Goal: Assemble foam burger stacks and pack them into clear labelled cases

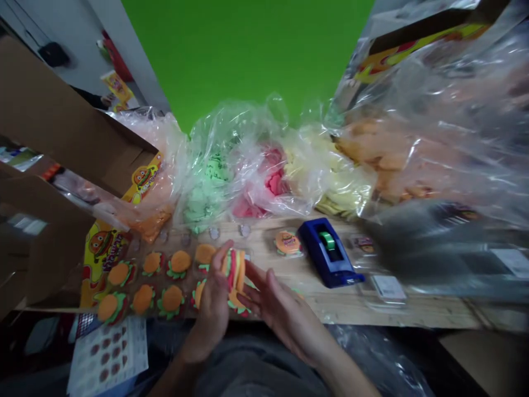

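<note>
A bright green backdrop [243, 49] fills the top. Clear bags [231, 121] show green, pink, pale yellow and orange fillings. The gummy burger [235, 270] between the hands has orange, yellow and red stripes. Rows of burgers [171, 298] show orange tops over ruffled green edges. The tape dispenser [330, 264] is dark blue with a green roll. The wrapper [103, 259] is yellow with a cartoon burger and red lettering. The board [397, 309] is pale streaked wood, the box [53, 116] plain brown, and the sheet [108, 353] white with rows of brownish dots.

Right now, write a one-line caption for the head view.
Left hand and open right hand hold a burger-shaped gummy over rows of gummy burgers, beside a blue tape dispenser.
</note>
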{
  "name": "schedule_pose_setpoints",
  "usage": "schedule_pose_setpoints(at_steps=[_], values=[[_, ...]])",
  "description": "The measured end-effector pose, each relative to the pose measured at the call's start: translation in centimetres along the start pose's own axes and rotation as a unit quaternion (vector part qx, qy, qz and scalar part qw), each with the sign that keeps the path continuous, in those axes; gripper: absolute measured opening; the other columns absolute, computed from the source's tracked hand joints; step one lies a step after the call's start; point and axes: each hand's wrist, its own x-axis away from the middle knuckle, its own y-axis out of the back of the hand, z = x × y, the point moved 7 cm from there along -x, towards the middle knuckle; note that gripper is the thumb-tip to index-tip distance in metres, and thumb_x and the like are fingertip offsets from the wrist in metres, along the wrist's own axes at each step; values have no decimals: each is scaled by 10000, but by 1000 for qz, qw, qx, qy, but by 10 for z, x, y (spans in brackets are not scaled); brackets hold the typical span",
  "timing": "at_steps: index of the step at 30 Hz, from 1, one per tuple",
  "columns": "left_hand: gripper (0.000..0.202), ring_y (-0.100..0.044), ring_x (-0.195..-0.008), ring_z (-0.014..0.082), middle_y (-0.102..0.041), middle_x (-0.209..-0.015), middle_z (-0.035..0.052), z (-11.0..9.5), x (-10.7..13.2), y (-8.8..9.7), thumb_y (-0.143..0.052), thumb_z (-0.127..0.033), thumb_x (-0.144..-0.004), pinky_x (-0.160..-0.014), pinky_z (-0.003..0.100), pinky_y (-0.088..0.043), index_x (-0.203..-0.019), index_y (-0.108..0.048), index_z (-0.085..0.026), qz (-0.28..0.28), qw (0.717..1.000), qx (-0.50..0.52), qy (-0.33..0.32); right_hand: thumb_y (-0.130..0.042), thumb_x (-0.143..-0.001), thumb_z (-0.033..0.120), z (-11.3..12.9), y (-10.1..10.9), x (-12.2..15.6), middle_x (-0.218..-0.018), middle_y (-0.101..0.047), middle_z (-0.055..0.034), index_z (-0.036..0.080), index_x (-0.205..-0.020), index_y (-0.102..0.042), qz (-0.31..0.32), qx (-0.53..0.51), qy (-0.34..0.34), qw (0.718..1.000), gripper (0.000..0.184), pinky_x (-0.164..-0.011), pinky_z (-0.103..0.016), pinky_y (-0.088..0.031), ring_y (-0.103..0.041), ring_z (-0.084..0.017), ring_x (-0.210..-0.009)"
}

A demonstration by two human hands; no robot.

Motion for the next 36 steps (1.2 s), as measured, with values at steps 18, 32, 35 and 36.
schedule_pose_setpoints(at_steps=[18, 32, 35, 36], values=[[539, -578, -1143, 250, -634, -1234, 104, 56, 9, 34, -606, -457, -766, -996, 376, -445, -1209, -584, -150, 152, 953, -115, 237, -679, -746, 475, -40, 43, -16, -1057, -632, -72, 182, -1069, -549, -67, 258, -33, 963, 455, -683, -293, -555, -632, -195, -931], [353, -567, -1103, 255, -645, -1155, 131, 75, -63, 11, -524, -247, -814, -1020, 422, -382, -1145, -593, -146, 64, 955, -279, 81, -599, -788, 200, 14, 70, -76, -822, -629, -68, 123, -1011, -625, -202, 588, 115, 775, 238, -719, -318, -458, -581, -184, -728], [358, -528, -1157, 274, -628, -1175, 142, 72, -61, 5, -502, -240, -818, -1049, 446, -343, -1154, -582, -145, 57, 945, -315, 59, -569, -807, 184, 18, 68, -79, -796, -633, -70, 123, -975, -641, -202, 621, 119, 747, 192, -708, -315, -453, -582, -190, -721], [365, -523, -1163, 281, -623, -1182, 149, 71, -61, 4, -499, -241, -819, -1052, 454, -337, -1162, -576, -142, 57, 943, -325, 53, -565, -812, 184, 20, 68, -79, -820, -637, -79, 126, -985, -641, -205, 632, 122, 738, 197, -715, -317, -452, -585, -196, -738]])
